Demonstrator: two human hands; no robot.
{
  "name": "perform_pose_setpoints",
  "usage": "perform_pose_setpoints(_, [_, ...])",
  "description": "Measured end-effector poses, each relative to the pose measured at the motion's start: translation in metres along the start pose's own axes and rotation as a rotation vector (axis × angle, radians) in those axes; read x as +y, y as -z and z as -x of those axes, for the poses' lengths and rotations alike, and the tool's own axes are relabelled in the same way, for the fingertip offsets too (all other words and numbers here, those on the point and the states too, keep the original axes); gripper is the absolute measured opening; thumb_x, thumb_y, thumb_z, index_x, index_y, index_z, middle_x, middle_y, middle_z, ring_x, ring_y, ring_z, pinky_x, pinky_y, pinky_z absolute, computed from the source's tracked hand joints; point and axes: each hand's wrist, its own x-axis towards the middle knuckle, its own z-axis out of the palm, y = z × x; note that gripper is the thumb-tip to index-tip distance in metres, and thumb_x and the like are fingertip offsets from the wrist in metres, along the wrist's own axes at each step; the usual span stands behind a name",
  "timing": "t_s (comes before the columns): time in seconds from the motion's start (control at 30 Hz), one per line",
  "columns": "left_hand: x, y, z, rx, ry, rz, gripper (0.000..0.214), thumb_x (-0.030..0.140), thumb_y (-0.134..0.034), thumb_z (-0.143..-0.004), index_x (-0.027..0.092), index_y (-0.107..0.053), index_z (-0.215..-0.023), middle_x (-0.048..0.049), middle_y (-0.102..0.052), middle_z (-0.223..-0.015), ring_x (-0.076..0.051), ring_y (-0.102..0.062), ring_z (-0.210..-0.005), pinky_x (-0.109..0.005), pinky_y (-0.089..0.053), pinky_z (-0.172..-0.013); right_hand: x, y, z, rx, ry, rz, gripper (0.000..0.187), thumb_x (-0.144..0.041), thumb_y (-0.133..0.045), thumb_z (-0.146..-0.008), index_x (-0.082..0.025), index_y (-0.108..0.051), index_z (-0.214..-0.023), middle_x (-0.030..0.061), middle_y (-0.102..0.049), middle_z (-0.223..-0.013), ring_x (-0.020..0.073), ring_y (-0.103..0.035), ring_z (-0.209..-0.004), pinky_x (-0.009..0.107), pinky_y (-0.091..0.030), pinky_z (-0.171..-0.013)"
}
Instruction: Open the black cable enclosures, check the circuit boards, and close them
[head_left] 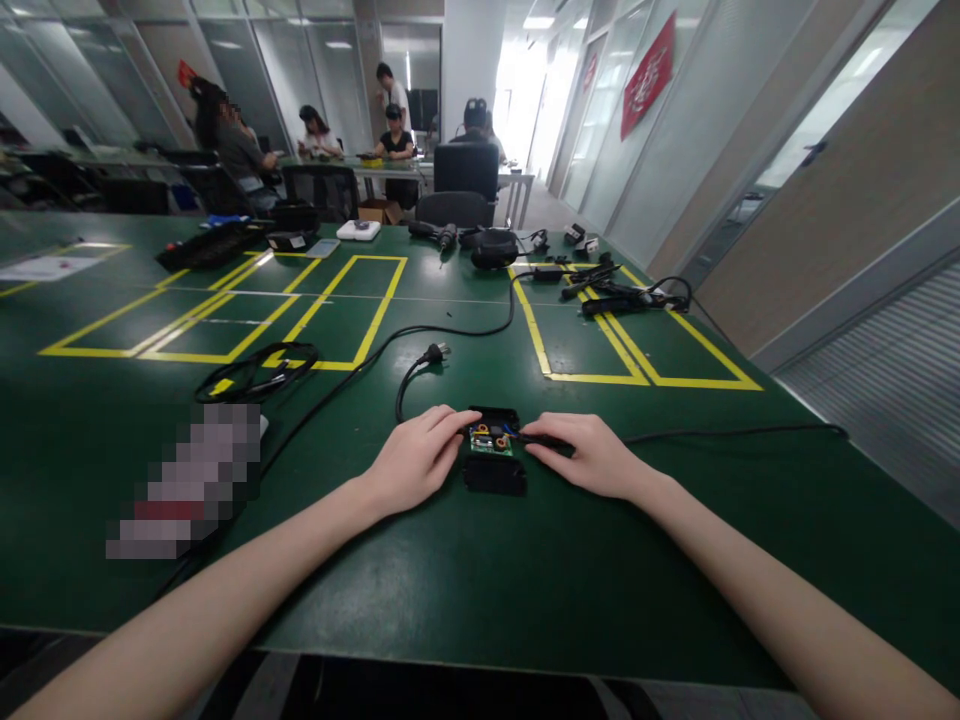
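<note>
An opened black adapter case [493,418] lies on the green table [480,580] in front of me, its green circuit board [490,438] with coils showing. A separate black cover [494,475] lies just in front of it. My left hand [417,456] rests on the table with fingers stretched toward the case's left edge, touching it. My right hand [589,456] lies flat at the case's right side, fingers pressing on the black cable [735,433] where it leaves the case.
A black power cord with plug [433,353] runs behind the case. A coiled cable [259,370] lies to the left, beside a blurred object [191,480]. Tools and cables [622,292] sit on yellow-taped areas at the back. Several people sit at far tables.
</note>
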Motion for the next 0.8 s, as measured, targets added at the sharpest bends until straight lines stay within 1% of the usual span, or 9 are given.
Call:
perform_pose_setpoints(0.1, [0.004, 0.004, -0.001, 0.029, 0.017, 0.051, 0.026, 0.016, -0.049, -0.100, 0.019, -0.065, -0.121, -0.0058, -0.071, -0.099, -0.018, -0.069, -0.086, -0.029, -0.058, -0.080, 0.000, 0.000, 0.003, 0.007, -0.001, -0.027, 0.018, -0.026, -0.058, -0.103, -0.020, -0.073, -0.110, 0.0052, -0.076, -0.088, 0.0152, -0.068, -0.066, 0.026, -0.052, -0.063])
perform_pose_setpoints(0.2, [0.005, 0.005, -0.001, 0.032, 0.002, 0.084, 0.017, 0.015, -0.054, -0.094, 0.018, -0.068, -0.102, -0.0040, -0.071, -0.089, -0.016, -0.069, -0.078, -0.026, -0.055, -0.072, -0.005, -0.001, 0.003, 0.013, 0.025, -0.042, 0.019, -0.026, -0.059, -0.102, -0.019, -0.074, -0.111, 0.0045, -0.076, -0.084, 0.0124, -0.063, -0.059, 0.024, -0.050, -0.059])
perform_pose_setpoints(0.27, [0.005, 0.004, 0.000, 0.021, -0.005, 0.096, 0.015, 0.015, -0.055, -0.091, 0.018, -0.069, -0.095, -0.0033, -0.071, -0.085, -0.015, -0.068, -0.074, -0.025, -0.054, -0.068, -0.008, -0.002, 0.003, 0.014, 0.051, -0.059, 0.018, -0.024, -0.060, -0.100, -0.018, -0.074, -0.110, 0.0043, -0.076, -0.083, 0.0114, -0.062, -0.056, 0.023, -0.049, -0.058])
perform_pose_setpoints(0.47, [0.006, 0.004, 0.002, -0.019, -0.010, 0.144, 0.017, 0.017, -0.053, -0.091, 0.017, -0.070, -0.093, -0.0036, -0.070, -0.083, -0.014, -0.065, -0.070, -0.025, -0.053, -0.066, -0.014, -0.001, 0.003, 0.016, 0.103, -0.111, 0.017, -0.021, -0.061, -0.097, -0.017, -0.074, -0.107, 0.0030, -0.075, -0.078, 0.0110, -0.061, -0.054, 0.023, -0.047, -0.056])
perform_pose_setpoints(0.63, [0.008, 0.004, 0.003, -0.063, -0.011, 0.171, 0.018, 0.016, -0.053, -0.089, 0.017, -0.070, -0.093, -0.0034, -0.070, -0.083, -0.013, -0.063, -0.067, -0.023, -0.050, -0.062, -0.018, 0.003, 0.002, -0.025, 0.095, -0.122, 0.016, -0.021, -0.060, -0.096, -0.019, -0.074, -0.102, 0.0026, -0.075, -0.076, 0.0114, -0.061, -0.053, 0.023, -0.048, -0.056])
perform_pose_setpoints(0.8, [0.006, 0.003, 0.003, -0.129, -0.012, 0.179, 0.018, 0.016, -0.053, -0.089, 0.017, -0.070, -0.093, -0.0023, -0.069, -0.082, -0.012, -0.061, -0.064, -0.023, -0.047, -0.060, -0.017, 0.001, 0.003, -0.046, 0.098, -0.113, 0.013, -0.022, -0.062, -0.095, -0.019, -0.074, -0.100, 0.0023, -0.076, -0.078, 0.0110, -0.062, -0.054, 0.023, -0.048, -0.057])
